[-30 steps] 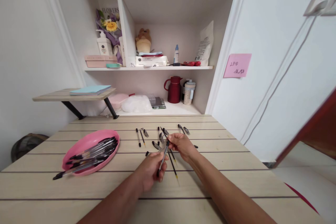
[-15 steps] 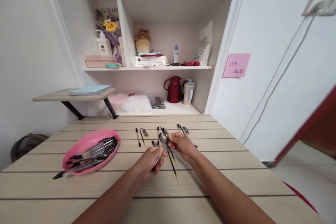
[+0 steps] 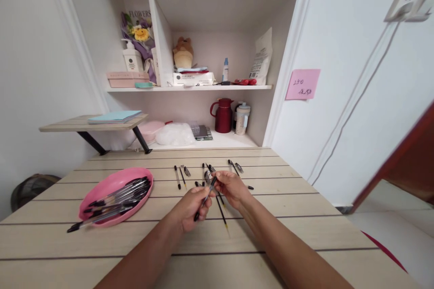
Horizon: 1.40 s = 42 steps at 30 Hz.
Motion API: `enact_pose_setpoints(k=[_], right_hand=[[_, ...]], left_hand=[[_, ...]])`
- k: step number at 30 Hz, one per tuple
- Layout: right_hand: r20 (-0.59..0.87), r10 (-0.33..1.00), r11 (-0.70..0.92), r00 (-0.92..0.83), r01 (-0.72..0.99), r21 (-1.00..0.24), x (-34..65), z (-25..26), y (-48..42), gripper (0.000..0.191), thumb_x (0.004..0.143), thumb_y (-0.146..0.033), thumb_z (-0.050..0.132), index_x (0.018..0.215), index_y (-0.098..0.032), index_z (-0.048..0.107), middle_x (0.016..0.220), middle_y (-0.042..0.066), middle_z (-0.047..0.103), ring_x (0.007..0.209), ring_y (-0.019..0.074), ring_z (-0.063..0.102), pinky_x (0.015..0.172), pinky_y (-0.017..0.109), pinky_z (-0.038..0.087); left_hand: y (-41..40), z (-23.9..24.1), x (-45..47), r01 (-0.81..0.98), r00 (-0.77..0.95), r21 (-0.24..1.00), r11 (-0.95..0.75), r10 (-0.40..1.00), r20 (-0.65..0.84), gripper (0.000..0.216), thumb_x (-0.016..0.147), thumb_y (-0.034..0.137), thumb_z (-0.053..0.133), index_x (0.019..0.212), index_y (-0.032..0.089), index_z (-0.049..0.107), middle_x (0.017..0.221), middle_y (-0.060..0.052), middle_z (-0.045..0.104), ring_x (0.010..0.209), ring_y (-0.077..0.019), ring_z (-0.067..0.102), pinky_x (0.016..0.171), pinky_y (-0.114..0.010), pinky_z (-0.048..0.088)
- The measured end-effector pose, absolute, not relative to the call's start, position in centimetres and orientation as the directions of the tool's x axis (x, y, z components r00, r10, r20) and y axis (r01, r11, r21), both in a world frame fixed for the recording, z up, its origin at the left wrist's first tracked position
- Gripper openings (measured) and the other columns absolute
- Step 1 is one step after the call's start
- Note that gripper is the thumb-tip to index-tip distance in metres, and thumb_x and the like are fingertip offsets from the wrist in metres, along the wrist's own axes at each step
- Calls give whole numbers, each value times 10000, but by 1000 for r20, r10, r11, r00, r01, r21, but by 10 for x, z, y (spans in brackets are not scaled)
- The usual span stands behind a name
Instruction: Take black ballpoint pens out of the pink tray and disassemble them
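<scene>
My left hand [image 3: 192,207] is closed around the clear barrel of a pen [image 3: 205,197], which slants up to the right with a black lower end. At the pen's upper black end, the fingers of my right hand [image 3: 233,188] are pinched together on it. Two dark ink refills with yellow lower parts lie beneath my hands, the longer refill [image 3: 222,213] pointing toward me. Just beyond are loose pen caps, barrels and refills, including a pen barrel [image 3: 177,178] and a black cap [image 3: 187,171]. My fingers partly hide some of these parts.
To the left, a pink dish [image 3: 101,186] holds several pens, one sticking out over its near rim. A small raised shelf [image 3: 64,123] carries blue paper. Behind the table, a shelf unit holds a red jug [image 3: 223,116], a tumbler [image 3: 242,118] and a plastic bag [image 3: 175,134].
My left hand has turned slightly, showing more of the pen's black lower end. My right fingers remain at the upper end. The view has shifted a little.
</scene>
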State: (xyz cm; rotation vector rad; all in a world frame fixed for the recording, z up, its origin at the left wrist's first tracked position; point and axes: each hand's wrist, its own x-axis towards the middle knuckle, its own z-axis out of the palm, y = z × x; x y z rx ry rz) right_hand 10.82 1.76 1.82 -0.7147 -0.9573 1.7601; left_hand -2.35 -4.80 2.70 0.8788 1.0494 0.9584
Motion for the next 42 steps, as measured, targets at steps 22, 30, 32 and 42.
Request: enact_pose_setpoints(k=[22,30,32,42], right_hand=[[-24,912,-299,-409,-625,-721,100,16,12,187,709,-312,633,740,-129,608,632,50,622,538,117,569,368,164,388],[-61,929,-292,-365,-623,-725,99,8,18,113,718,-228,618,679,-126,586,595,42,610,525,104,563,421,166,425],[-56,956,-238,-287,-651,-721,96,6,18,117,707,-231,624,664,-131,581,601,42,612,535,110,569,451,181,445],[-80,958,-230,-274,-574,-786,101,13,16,255,642,-385,669,699,-160,562,631,23,612,534,118,559,474,228,464]], left_hand=[[-51,18,4,-453,92,854,258,966,-243,260,714,393,591,756,156,493,538,61,439,343,-5,322,336,-136,176],[-46,10,5,-179,5,969,169,985,-171,236,755,376,480,866,174,532,511,48,473,325,-33,236,370,-179,142],[-44,10,5,75,-94,996,49,995,-42,199,765,315,455,856,183,572,475,40,466,346,-66,305,397,-197,204],[-44,19,0,452,-129,884,-117,972,194,233,761,175,431,917,204,602,595,-6,568,573,-149,522,556,-213,341]])
